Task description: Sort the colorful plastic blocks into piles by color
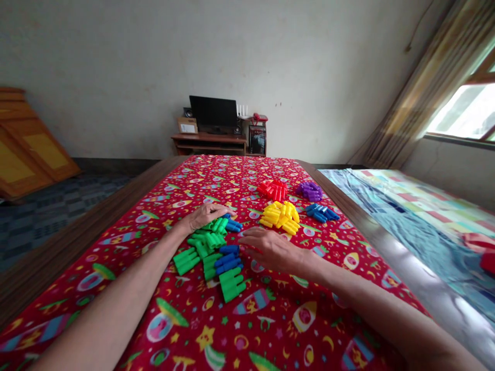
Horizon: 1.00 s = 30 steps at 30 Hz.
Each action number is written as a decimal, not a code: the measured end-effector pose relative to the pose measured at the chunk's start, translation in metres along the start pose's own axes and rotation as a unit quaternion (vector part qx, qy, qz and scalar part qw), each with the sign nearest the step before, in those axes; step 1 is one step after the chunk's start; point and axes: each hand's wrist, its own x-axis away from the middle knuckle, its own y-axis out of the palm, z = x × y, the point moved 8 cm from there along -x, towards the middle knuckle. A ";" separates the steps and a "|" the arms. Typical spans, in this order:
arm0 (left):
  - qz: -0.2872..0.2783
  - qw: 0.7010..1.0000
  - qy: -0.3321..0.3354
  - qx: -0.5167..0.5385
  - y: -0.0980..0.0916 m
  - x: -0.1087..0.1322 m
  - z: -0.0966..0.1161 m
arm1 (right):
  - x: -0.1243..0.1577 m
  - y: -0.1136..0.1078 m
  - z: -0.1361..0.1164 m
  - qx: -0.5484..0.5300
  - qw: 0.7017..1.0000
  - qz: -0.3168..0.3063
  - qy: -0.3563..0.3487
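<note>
My left hand (208,215) lies over the far edge of a mixed pile, its fingers stretched to the right above a blue plastic block (233,224). Beneath and in front of it are several green plastic blocks (211,240) with rounded, finger-like ends. Right of the pile, my right hand (268,249) is low over the cloth, fingers loosely extended toward more blue blocks (229,262); whether its fingertips touch them I cannot tell. Nothing shows in its grasp. A green block (232,285) lies nearest to me, and another (186,261) sits at the pile's left.
Separate heaps of yellow blocks (281,216), red blocks (274,189), purple blocks (310,191) and blue blocks (322,212) lie right of the pile. A red patterned cloth (154,278) covers the table. Beyond stands a desk with a monitor (214,112); a bed (410,206) is at right.
</note>
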 end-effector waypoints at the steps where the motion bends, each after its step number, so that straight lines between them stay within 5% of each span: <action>1: -0.010 1.000 0.004 0.002 0.000 0.001 0.002 | -0.001 0.007 -0.003 -0.003 1.000 -0.003 -0.010; 8: -0.048 0.999 0.009 0.020 -0.010 0.006 0.013 | -0.010 0.025 -0.009 -0.009 1.000 -0.008 -0.021; 16: -0.083 0.995 0.006 -0.046 0.000 0.004 0.012 | -0.016 0.018 0.028 -0.081 0.981 0.041 0.170; 19: -0.084 0.990 0.017 -0.112 0.005 0.000 0.016 | -0.002 -0.004 0.038 -0.052 0.978 0.072 0.189; 23: -0.068 0.978 0.022 -0.198 0.008 -0.004 0.023 | 0.034 -0.058 0.061 0.051 0.959 0.144 0.238; 27: -0.046 0.979 0.036 -0.195 0.004 -0.002 0.029 | 0.088 -0.115 0.104 0.173 0.904 0.192 0.340; 30: -0.041 0.989 0.036 -0.136 -0.006 0.000 0.027 | 0.129 -0.135 0.142 0.196 0.857 0.199 0.432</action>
